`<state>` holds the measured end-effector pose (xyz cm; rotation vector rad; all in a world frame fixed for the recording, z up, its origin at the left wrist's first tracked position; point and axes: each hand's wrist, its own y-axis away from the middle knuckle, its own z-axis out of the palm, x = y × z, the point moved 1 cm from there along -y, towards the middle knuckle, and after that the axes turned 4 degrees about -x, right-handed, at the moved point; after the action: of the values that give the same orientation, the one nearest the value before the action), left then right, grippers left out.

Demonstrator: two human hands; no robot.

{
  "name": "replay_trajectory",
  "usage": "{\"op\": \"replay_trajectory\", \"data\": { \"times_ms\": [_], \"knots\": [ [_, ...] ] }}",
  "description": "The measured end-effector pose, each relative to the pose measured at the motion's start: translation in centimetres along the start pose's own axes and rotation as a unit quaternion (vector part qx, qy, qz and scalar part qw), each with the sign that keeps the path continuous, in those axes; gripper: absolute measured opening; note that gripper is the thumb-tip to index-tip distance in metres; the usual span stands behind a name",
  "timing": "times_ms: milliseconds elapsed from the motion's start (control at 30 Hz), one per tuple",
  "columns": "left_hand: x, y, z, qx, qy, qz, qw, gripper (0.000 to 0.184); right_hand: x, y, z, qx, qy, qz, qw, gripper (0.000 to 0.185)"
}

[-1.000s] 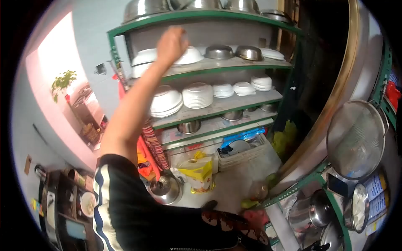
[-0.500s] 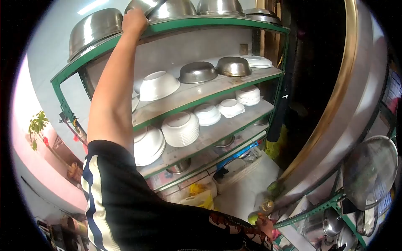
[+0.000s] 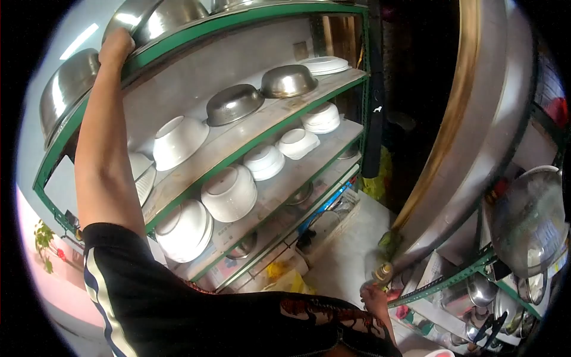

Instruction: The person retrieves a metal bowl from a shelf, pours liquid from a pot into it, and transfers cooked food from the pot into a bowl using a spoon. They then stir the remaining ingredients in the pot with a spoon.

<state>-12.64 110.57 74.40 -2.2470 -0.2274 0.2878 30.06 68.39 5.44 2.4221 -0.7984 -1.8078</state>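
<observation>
My left hand (image 3: 116, 45) reaches up to the top shelf, its fingers closed on the rim of a shiny metal basin (image 3: 126, 21). The basin is partly cut off by the top of the view. Left of it rests another upturned metal basin (image 3: 70, 89), and a further metal basin (image 3: 175, 16) sits close on its right. Low at the right, beside my body, hangs my right hand (image 3: 375, 299). Its fingers look loosely apart, with nothing seen in them. It is near the green edge of a second rack (image 3: 443, 282).
The green-framed rack (image 3: 267, 135) carries upturned white bowls (image 3: 229, 193), two metal basins (image 3: 235, 104) and white plates (image 3: 325, 65). A plastic basket (image 3: 345, 217) stands underneath. At right, a large round strainer (image 3: 529, 223) hangs by the other rack. A bottle (image 3: 383, 272) stands near my right hand.
The view has turned, so the rack appears farther left and more tilted. My left hand stays at the metal basin's rim. More of my right hand and forearm shows now.
</observation>
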Motion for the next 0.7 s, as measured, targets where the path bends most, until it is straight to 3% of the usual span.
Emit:
{"op": "replay_trajectory", "data": {
  "times_ms": [100, 167, 233, 267, 300, 367, 400, 467, 567, 633, 700],
  "knots": [
    [-0.9, -2.0, 1.7, 0.063, 0.058, -0.056, 0.995, 0.036, -2.5, 0.5, -0.3, 0.006, 0.036, -0.026, 0.999, 0.026],
    [-0.1, -0.5, 0.6, 0.076, 0.108, -0.102, 0.986, 0.041, -0.1, -0.8, 0.1, 0.001, 0.057, -0.007, 0.998, 0.025],
    [-2.4, -3.5, 2.9, 0.053, 0.137, -0.098, 0.984, 0.045, -2.4, -0.6, -0.1, -0.012, 0.09, 0.003, 0.996, 0.024],
    [-2.2, -3.3, 2.9, 0.055, 0.131, -0.106, 0.984, 0.046, 5.7, -3.9, 0.5, 0.032, 0.218, -0.114, 0.969, 0.025],
    [-1.8, -3.2, 3.1, 0.057, 0.125, -0.114, 0.984, 0.048, 5.1, -3.8, 0.3, 0.012, 0.227, -0.117, 0.967, 0.027],
    [-2.5, -4.2, 4.0, 0.031, 0.09, -0.11, 0.989, 0.054, 3.9, -4.1, 0.6, -0.028, 0.069, -0.051, 0.996, 0.027],
    [-1.5, -2.5, 2.1, 0.011, 0.091, -0.121, 0.988, 0.058, 3.5, -4.4, 0.7, -0.028, 0.067, -0.041, 0.997, 0.025],
    [-3.9, -7.0, 5.5, -0.022, -0.009, -0.105, 0.994, 0.061, 3.0, -4.6, 1.0, -0.025, 0.06, -0.014, 0.998, 0.023],
    [-3.9, -7.4, 5.7, -0.009, -0.032, -0.088, 0.996, 0.062, 0.8, -3.8, 1.3, 0.038, 0.185, -0.081, 0.979, 0.022],
    [-1.2, -1.9, 1.6, 0.069, 0.075, -0.094, 0.99, 0.058, 1.4, -3.9, 1.7, 0.025, 0.102, -0.058, 0.993, 0.022],
    [-1.4, -2.4, 1.8, 0.11, 0.049, -0.075, 0.99, 0.055, 2.1, -4.3, 2.1, 0.009, 0.022, -0.039, 0.999, 0.021]
  ]
}}
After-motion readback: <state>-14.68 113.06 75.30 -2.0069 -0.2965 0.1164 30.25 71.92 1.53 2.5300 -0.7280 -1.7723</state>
